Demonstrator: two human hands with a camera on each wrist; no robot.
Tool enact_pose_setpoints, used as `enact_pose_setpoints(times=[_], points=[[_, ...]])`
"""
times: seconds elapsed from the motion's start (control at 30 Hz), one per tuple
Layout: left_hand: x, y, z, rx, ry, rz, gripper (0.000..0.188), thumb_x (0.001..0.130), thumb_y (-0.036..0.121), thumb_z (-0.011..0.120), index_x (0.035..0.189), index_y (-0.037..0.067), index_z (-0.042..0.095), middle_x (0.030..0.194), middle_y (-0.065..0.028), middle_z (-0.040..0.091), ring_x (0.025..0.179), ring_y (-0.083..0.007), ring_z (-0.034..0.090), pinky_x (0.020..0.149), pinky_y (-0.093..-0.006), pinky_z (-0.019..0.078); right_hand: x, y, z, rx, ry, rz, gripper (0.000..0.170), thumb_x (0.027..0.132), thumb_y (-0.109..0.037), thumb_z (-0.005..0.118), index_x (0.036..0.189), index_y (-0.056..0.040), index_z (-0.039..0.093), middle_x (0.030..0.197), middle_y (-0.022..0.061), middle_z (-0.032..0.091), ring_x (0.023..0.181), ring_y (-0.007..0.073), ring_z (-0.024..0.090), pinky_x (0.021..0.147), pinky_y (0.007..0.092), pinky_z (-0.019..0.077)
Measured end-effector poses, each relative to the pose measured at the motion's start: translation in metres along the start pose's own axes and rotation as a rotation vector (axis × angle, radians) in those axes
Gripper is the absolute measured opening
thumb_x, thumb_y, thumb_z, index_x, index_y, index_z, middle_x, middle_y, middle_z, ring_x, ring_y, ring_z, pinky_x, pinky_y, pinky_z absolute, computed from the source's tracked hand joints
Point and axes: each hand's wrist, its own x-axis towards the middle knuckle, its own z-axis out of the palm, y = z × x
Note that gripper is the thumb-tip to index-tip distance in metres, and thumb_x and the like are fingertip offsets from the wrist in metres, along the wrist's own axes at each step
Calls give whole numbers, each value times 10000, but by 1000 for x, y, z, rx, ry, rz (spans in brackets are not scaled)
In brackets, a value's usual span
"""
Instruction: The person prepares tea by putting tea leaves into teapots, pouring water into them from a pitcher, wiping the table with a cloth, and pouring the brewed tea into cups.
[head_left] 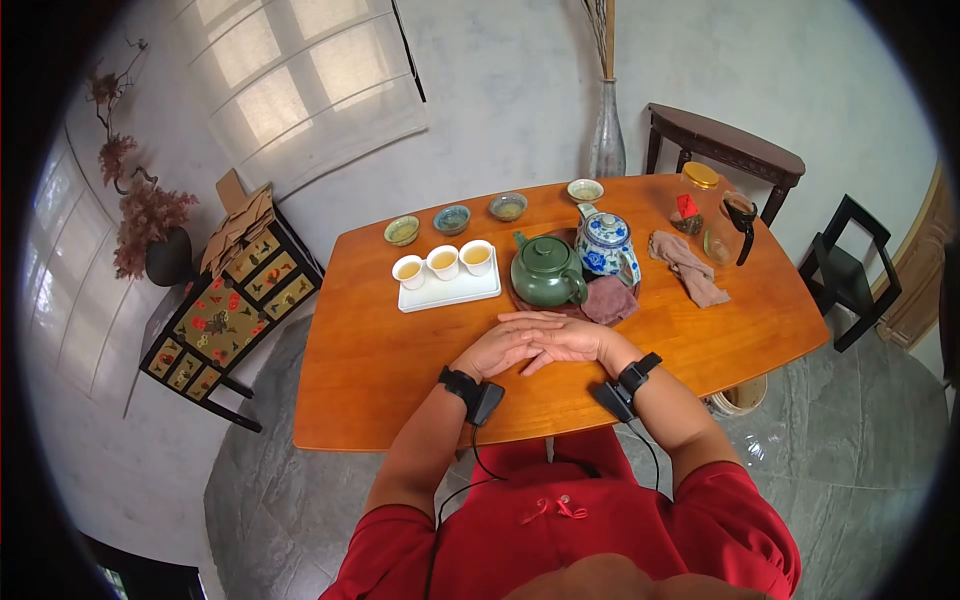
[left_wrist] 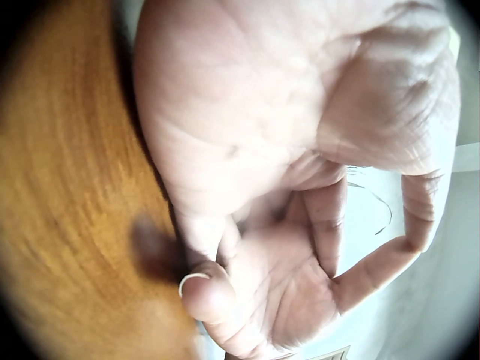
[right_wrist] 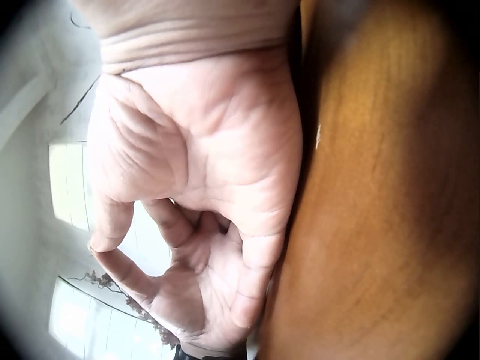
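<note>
In the head view both hands lie together on the wooden table, in front of the tea things. The left hand and the right hand overlap at their relaxed fingers. Each wrist view shows the palm sides, the left hand's palm and the right hand's palm, with the thumb tips meeting. Neither hand holds an object. Just beyond them sit a green teapot and a folded mauve cloth. To the left, a white tray bears white cups of amber tea.
A blue-and-white teapot stands behind the green one. Small bowls line the far edge. Rightward are a crumpled cloth, a gold-lidded jar and a glass pitcher. A bucket is below the table's right side.
</note>
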Motion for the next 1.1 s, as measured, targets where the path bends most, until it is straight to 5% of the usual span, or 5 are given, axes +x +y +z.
enact_pose_setpoints(times=[0.1,0.53,0.83,1.03,1.1], points=[[1,0,-2,14,-17,5,467,987,230,505,1362,-43,452,1446,-145,431,1345,-282,407,1118,-475,330,0,1,-3,14,-11,16,671,974,-291,581,1519,-112,231,1476,99,358,1297,241,461,936,455,517],[0,0,1,13,17,13,456,975,228,528,1350,-28,494,1410,-132,471,1315,-254,439,1086,-424,378,0,-1,-1,-17,-7,23,671,982,-293,570,1523,-123,212,1491,87,332,1320,236,433,956,460,503],[-1,-2,-4,39,-12,-16,517,979,269,522,1383,-39,429,1455,-156,415,1360,-284,388,1121,-483,321,1,3,-3,2,-3,26,660,989,-287,556,1524,-125,206,1495,86,320,1316,227,435,957,458,505],[1,-1,-2,-6,4,-8,479,974,241,534,1365,-30,475,1411,-125,478,1312,-245,445,1099,-401,363,2,2,-4,1,-19,20,669,983,-288,565,1523,-119,208,1487,84,332,1311,231,442,956,458,508],[1,-1,-4,29,-14,-22,495,982,250,517,1371,-47,442,1455,-159,411,1348,-286,404,1121,-479,324,0,1,-1,-19,19,4,726,960,-304,600,1520,-83,195,1474,142,367,1321,277,442,950,476,509]])
